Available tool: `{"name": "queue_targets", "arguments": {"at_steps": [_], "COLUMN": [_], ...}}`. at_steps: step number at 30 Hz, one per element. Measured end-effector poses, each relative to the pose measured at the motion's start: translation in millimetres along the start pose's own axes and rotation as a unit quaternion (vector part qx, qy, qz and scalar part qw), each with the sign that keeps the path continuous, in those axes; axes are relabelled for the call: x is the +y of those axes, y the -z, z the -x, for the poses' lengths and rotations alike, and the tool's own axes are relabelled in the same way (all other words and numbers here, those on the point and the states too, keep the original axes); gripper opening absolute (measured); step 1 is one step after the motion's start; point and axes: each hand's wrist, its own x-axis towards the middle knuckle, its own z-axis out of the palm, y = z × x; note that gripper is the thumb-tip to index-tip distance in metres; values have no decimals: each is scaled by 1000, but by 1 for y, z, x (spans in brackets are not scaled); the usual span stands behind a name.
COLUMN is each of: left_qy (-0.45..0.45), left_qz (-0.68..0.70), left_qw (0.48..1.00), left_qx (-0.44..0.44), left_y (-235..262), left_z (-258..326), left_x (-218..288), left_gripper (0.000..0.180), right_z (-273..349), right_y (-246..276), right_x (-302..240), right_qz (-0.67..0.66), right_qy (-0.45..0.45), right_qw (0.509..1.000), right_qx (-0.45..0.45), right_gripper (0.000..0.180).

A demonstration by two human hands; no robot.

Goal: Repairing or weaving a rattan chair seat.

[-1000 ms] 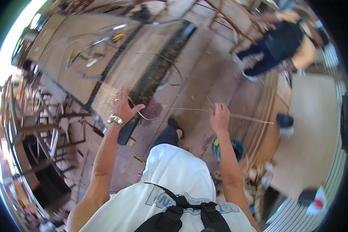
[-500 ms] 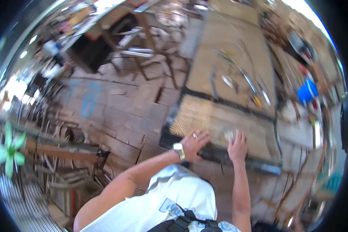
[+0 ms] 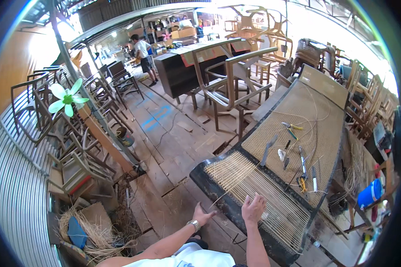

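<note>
A long black-edged frame or panel (image 3: pixel 236 222) slants across the right side. Its near section carries woven cane (image 3: pixel 229 171) at the left and parallel strands (image 3: pixel 283 218) at the right. My left hand (image 3: pixel 202 215), with a watch at the wrist, hovers by the near left edge, thumb and finger apart. A loose cane strand (image 3: pixel 227 193) runs from the weave to just beside its fingertips; I cannot tell if they touch. My right hand (image 3: pixel 254 208) is over the strands, fingers stretched out. A small pale object (image 3: pixel 265 216) is partly hidden beside it.
Pliers (image 3: pixel 292 129), a knife-like blade (image 3: pixel 268 149) and other hand tools lie on the panel's far section. Wooden chair frames (image 3: pixel 236 80) stand beyond. A blue bucket (image 3: pixel 370 194) is at right. Loose cane (image 3: pixel 96 231) heaps at lower left. A person (image 3: pixel 142 55) stands far back.
The view has lifted and turned, showing more of the workshop. My left hand has come away from the panel's edge, and my right hand's fingers are now stretched out.
</note>
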Motion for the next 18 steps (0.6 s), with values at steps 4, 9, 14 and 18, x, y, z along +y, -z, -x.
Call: {"name": "queue_targets", "arguments": {"at_steps": [4,9,14,18], "left_qy": [46,8,-15,185], "left_qz": [299,91,69,94], "left_qw": [924,966,972,959], "left_qx": [-234,-241,-222,-194], "left_y": [-23,0,97,212], "left_z": [-17,-12,36,107], "left_x": [-5,-18,-92,-193], "left_gripper": [75,37,40,40], "right_z": [3,5,3,3], "right_y": [-3,-2,-3,-1], "right_x": [3,4,3,-1], "right_qz": [4,15,15,23], "right_qy": [0,26,-1,-24], "right_qw": [1000,999,999,997], "right_qx": [-15,11,-42,-72], "right_gripper": [38,35,37,39]}}
